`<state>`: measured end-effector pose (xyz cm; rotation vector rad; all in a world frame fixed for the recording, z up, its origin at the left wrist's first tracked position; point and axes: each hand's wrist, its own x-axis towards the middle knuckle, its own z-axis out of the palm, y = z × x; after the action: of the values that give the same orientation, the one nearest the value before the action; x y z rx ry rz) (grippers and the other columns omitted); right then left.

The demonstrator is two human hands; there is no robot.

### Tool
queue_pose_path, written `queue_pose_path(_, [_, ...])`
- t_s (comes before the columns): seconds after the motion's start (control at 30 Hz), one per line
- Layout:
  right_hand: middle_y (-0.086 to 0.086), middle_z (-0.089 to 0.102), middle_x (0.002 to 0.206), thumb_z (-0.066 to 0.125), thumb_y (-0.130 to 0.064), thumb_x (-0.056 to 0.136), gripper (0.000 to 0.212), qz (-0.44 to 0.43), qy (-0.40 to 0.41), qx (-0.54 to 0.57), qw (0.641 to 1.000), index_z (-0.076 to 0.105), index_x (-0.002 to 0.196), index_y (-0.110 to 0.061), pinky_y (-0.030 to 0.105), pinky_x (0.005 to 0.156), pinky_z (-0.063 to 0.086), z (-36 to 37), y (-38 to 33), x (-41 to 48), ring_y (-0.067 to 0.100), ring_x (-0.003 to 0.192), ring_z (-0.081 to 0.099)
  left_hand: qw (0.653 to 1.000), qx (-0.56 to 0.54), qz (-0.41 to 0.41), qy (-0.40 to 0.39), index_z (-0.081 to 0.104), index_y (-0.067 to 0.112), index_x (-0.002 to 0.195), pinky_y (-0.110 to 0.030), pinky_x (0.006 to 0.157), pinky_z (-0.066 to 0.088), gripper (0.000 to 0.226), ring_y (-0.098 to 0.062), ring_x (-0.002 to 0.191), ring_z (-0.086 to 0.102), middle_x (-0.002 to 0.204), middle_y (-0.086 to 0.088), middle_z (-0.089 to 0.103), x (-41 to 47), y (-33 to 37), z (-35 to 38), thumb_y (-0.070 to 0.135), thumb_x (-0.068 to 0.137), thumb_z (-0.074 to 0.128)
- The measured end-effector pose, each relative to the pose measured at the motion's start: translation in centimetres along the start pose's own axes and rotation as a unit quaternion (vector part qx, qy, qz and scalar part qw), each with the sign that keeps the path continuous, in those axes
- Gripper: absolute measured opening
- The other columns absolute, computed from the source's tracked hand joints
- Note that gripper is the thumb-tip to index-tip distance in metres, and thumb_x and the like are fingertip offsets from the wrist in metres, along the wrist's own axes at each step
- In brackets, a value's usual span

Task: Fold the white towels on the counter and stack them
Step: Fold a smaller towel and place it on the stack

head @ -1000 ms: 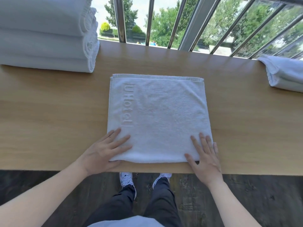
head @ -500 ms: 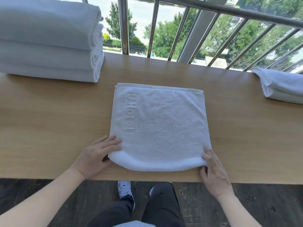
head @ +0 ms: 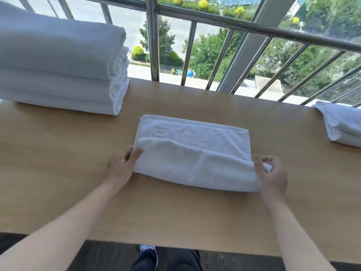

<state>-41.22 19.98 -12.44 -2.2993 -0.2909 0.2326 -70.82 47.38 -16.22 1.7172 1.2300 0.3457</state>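
Note:
A white towel [head: 195,153] lies in the middle of the wooden counter [head: 58,153], its near half lifted and rolled over toward the window so that part of an embossed logo still shows on the far strip. My left hand [head: 123,165] pinches the towel's near left corner. My right hand [head: 270,173] grips the near right corner, thumb on top. A stack of folded white towels [head: 58,65] stands at the far left of the counter.
Another white towel [head: 343,126], loosely folded, lies at the far right edge of the counter. A metal railing [head: 152,40] and window run along the counter's far side. The counter's near edge is in front of my legs, dark floor below.
Both hands went from resting flat on the towel's near edge to gripping its near corners and carrying that edge up and over toward the window. The view has tilted upward.

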Motion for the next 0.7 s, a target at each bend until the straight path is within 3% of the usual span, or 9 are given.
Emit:
queue_pose_path(0.07, [-0.007, 0.060, 0.076, 0.067, -0.054, 0.088, 0.030, 0.004, -0.001, 0.022, 1.000, 0.059, 0.082, -0.025, 0.030, 0.060, 0.041, 0.8, -1.3, 2.8, 0.011, 0.069, 0.056, 1.000, -0.018, 0.007, 0.022, 0.067, 0.012, 0.090, -0.035, 0.060, 0.036, 0.078, -0.019, 0.066, 0.056, 0.078, -0.013, 0.067, 1.3, 1.3, 0.4, 0.084, 0.076, 0.041])
queue_pose_path(0.13, [-0.002, 0.059, 0.073, 0.065, -0.058, 0.085, 0.039, 0.000, -0.013, 0.026, 1.000, 0.061, 0.081, -0.020, 0.034, 0.061, 0.040, 1.6, -2.1, 5.3, 0.015, 0.067, 0.054, 0.999, -0.030, 0.011, 0.041, 0.058, 0.003, 0.079, -0.034, 0.059, 0.029, 0.082, -0.015, 0.062, 0.045, 0.064, -0.008, 0.050, 2.6, 2.3, 0.7, 0.083, 0.079, 0.040])
queue_pose_path(0.27, [-0.003, 0.052, 0.066, 0.062, -0.066, 0.083, 0.046, -0.016, -0.012, 0.026, 0.999, 0.059, 0.074, -0.020, 0.032, 0.058, 0.039, 3.1, -3.2, 9.8, 0.008, 0.057, 0.046, 0.993, -0.064, -0.011, 0.097, 0.059, 0.010, 0.075, -0.034, 0.063, 0.031, 0.078, -0.014, 0.068, 0.043, 0.071, 0.001, 0.046, 5.7, 3.4, 1.2, 0.086, 0.076, 0.042])
queue_pose_path(0.37, [-0.008, 0.051, 0.062, 0.060, -0.068, 0.083, 0.050, -0.018, -0.010, 0.011, 1.000, 0.055, 0.069, -0.020, 0.028, 0.056, 0.038, 4.3, -3.7, 12.3, 0.003, 0.054, 0.046, 0.989, -0.077, -0.010, 0.129, 0.049, 0.015, 0.062, -0.033, 0.060, 0.028, 0.070, -0.012, 0.061, 0.037, 0.063, 0.004, 0.040, 7.8, 4.1, 1.7, 0.083, 0.080, 0.042])
queue_pose_path(0.43, [-0.008, 0.055, 0.065, 0.060, -0.066, 0.085, 0.050, -0.020, -0.021, -0.006, 1.000, 0.054, 0.071, -0.018, 0.029, 0.058, 0.039, 5.4, -3.6, 13.6, 0.006, 0.062, 0.050, 0.990, -0.048, -0.009, 0.131, 0.054, 0.008, 0.068, -0.033, 0.059, 0.029, 0.077, -0.013, 0.060, 0.038, 0.063, 0.001, 0.041, 8.9, 4.0, 2.0, 0.082, 0.082, 0.040])
queue_pose_path(0.5, [-0.005, 0.057, 0.069, 0.061, -0.062, 0.089, 0.048, -0.014, -0.034, -0.022, 0.999, 0.054, 0.074, -0.017, 0.034, 0.060, 0.034, 6.4, -3.5, 14.5, 0.019, 0.070, 0.053, 0.992, 0.011, -0.014, 0.127, 0.059, 0.004, 0.076, -0.034, 0.060, 0.032, 0.079, -0.017, 0.061, 0.043, 0.061, -0.005, 0.045, 9.8, 3.6, 2.4, 0.080, 0.085, 0.040])
queue_pose_path(0.63, [0.003, 0.059, 0.080, 0.056, -0.057, 0.093, 0.045, 0.006, -0.049, -0.066, 0.997, 0.053, 0.081, -0.014, 0.034, 0.070, 0.033, 8.2, -2.6, 15.4, 0.033, 0.089, 0.055, 0.980, 0.132, -0.059, 0.137, 0.060, 0.029, 0.074, -0.033, 0.062, 0.037, 0.048, -0.021, 0.075, 0.059, 0.071, 0.016, 0.059, 10.8, 2.9, 3.0, 0.073, 0.090, 0.048])
queue_pose_path(0.7, [0.010, 0.062, 0.084, 0.052, -0.057, 0.095, 0.045, 0.005, -0.046, -0.107, 0.993, 0.053, 0.086, -0.013, 0.036, 0.071, 0.033, 8.8, -2.3, 15.2, 0.038, 0.094, 0.056, 0.973, 0.176, -0.053, 0.141, 0.057, 0.033, 0.073, -0.032, 0.060, 0.036, 0.045, -0.018, 0.075, 0.058, 0.074, 0.022, 0.059, 11.0, 3.0, 3.3, 0.073, 0.091, 0.045])
